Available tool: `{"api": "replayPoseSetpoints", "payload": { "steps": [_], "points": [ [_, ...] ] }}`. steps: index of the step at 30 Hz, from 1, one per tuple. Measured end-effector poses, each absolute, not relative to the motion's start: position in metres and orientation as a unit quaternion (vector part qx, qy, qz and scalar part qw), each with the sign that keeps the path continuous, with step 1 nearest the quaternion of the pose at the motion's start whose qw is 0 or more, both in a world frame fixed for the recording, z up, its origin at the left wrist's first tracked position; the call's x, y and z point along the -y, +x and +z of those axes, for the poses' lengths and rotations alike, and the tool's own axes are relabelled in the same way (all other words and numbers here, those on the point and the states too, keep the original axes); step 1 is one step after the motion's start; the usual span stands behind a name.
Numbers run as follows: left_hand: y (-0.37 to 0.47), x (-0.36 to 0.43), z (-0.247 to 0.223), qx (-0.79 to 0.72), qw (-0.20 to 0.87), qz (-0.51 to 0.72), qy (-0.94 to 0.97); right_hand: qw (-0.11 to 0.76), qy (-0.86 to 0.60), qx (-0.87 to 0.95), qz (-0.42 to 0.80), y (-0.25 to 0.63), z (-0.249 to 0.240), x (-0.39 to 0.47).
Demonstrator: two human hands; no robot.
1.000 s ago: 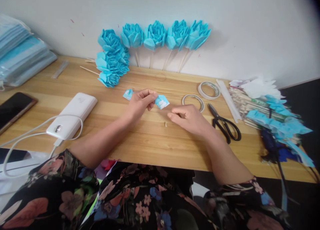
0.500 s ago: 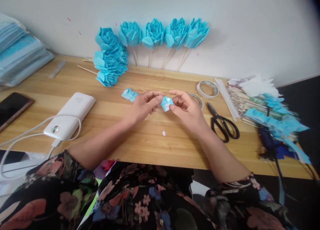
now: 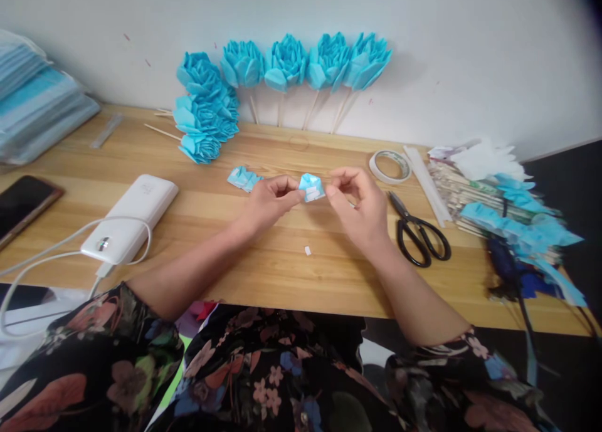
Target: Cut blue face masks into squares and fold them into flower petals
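Note:
My left hand [image 3: 273, 201] pinches the left edge of a small folded blue piece [image 3: 311, 187], which has white strips on its face. Close to the piece's right edge, my right hand [image 3: 360, 205] has its thumb and forefinger bent together; whether they still touch it is hard to tell. More folded blue pieces [image 3: 243, 179] lie on the table just behind my left hand. A tiny white scrap [image 3: 308, 251] rests in front of both hands.
Blue paper flowers [image 3: 286, 62] on sticks lean against the wall. A tape roll [image 3: 390, 167], black scissors [image 3: 416, 234] and a pile of sticks and blue strips [image 3: 517, 222] lie right. Left are a white power bank [image 3: 132, 219], a phone [image 3: 28, 203] and stacked masks [image 3: 42, 100].
My right hand has shifted slightly right, away from the blue piece. The piece has tilted and moved a little left and up in my left hand.

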State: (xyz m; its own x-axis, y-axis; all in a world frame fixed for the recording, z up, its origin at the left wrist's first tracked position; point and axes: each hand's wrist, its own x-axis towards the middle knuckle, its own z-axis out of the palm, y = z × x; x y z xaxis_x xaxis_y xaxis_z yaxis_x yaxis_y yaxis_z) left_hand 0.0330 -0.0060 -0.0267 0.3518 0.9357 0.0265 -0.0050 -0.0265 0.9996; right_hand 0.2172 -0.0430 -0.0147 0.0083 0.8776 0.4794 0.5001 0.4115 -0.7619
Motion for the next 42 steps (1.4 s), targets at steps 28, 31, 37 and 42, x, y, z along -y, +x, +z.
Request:
{"api": "replayPoseSetpoints", "payload": {
  "steps": [28,31,37,42],
  "points": [
    [0.0343,0.0095,-0.0305,-0.356,0.503,0.432,0.659,0.415,-0.478,0.768,0.096,0.2162,-0.0179,0.0428],
    [0.0339,0.009,-0.0319,-0.362,0.497,0.429,0.662,0.414,-0.478,0.767,0.111,0.2168,-0.0182,0.0424],
    [0.0344,0.0091,-0.0312,-0.363,0.493,0.425,0.667,0.412,-0.484,0.763,0.118,0.217,-0.0184,0.0425],
    [0.0348,0.0103,-0.029,-0.374,0.502,0.42,0.657,0.41,-0.486,0.761,0.127,0.2171,-0.0166,0.0434]
  ]
}}
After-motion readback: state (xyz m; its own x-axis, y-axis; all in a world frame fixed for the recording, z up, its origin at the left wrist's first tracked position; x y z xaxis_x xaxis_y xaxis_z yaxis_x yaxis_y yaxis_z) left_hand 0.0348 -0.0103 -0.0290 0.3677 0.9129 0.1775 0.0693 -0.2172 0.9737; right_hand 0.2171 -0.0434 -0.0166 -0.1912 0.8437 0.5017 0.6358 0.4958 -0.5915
